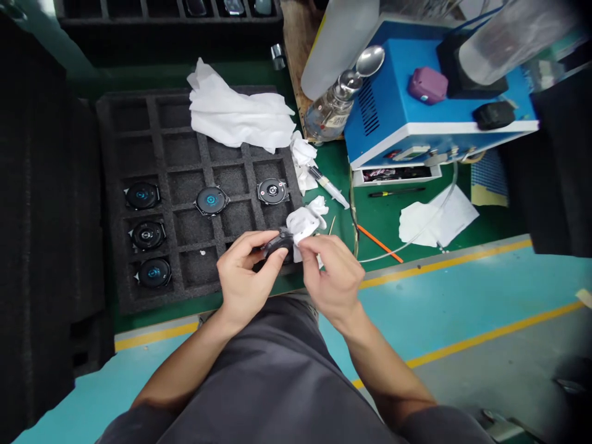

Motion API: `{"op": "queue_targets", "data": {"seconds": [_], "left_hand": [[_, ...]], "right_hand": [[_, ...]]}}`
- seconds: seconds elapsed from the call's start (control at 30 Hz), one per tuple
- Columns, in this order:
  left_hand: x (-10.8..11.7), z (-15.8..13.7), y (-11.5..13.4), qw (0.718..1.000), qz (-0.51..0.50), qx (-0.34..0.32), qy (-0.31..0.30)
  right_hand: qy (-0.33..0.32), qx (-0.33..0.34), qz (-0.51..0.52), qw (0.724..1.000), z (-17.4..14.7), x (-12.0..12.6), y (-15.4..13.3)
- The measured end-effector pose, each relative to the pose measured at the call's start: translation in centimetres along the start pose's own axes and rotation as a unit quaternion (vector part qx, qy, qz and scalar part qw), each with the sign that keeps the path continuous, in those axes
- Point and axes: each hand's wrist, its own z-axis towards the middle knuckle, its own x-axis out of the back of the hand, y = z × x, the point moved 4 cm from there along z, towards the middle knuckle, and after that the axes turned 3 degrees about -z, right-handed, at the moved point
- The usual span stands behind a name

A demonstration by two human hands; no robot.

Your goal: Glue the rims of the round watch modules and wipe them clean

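Note:
Between the thumb and fingers of my left hand [247,268] is a round black watch case [280,245], tilted on its edge. My right hand [333,271] is closed in a pinch on a crumpled white tissue [305,222], right beside the watch's edge. Fingers partly cover where tissue and watch meet. Under and beyond my hands lies a black foam tray [187,213] with square compartments. Several round watches rest in it, among them one with a blue lit face [211,200] and one [272,191] near the right side.
A larger white cloth [240,114] lies over the tray's far part. To the right are a syringe [330,188], a glass bottle with a metal top [328,114], a blue machine [388,92] with a clear tube, and an orange stick [380,243]. The yellow-taped table edge is close to my body.

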Motion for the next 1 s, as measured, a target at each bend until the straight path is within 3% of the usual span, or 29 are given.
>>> {"op": "queue_targets", "data": {"seconds": [0.17,0.43,0.63,1.0], "left_hand": [[-0.1,-0.2,0.0,1.0,-0.018,-0.002,-0.004],[0.4,0.6,-0.5,0.994,-0.106,0.013,-0.001],[1.0,0.7,-1.1,0.989,-0.112,0.035,-0.096],[0.6,0.7,-0.8,0.973,-0.187,0.066,-0.119]], "right_hand": [[0.087,-0.174,0.104,0.975,-1.2,1.1,2.2],[0.12,-0.303,0.254,0.911,-0.5,1.4,3.1],[0.117,-0.305,0.287,0.901,-0.3,1.7,2.5],[0.103,-0.274,0.284,0.913,0.7,1.7,0.0]]}}
